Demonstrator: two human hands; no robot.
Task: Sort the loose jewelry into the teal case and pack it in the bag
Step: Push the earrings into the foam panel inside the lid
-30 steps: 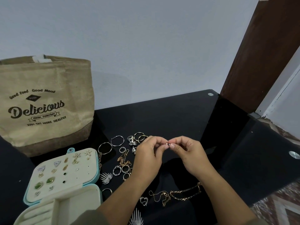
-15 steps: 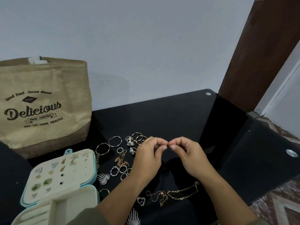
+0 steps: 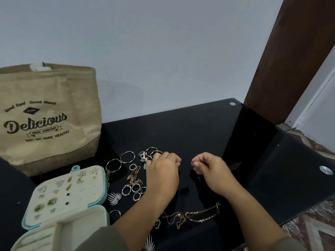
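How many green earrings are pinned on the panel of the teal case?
2. Both sit low on the left of the teal case panel: the left green earring, and the right green earring just beside it. None seems hidden there.

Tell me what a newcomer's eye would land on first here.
The two hands at mid-table stand out: the right hand pinches a tiny shiny piece, while the left hand has its fingertips curled together, and anything between them is too small to tell. Around them, loose rings, hoops and chains glint on the black glass table. At left, the open teal case shows earrings pinned in its lid, with the burlap "Delicious" bag behind it.
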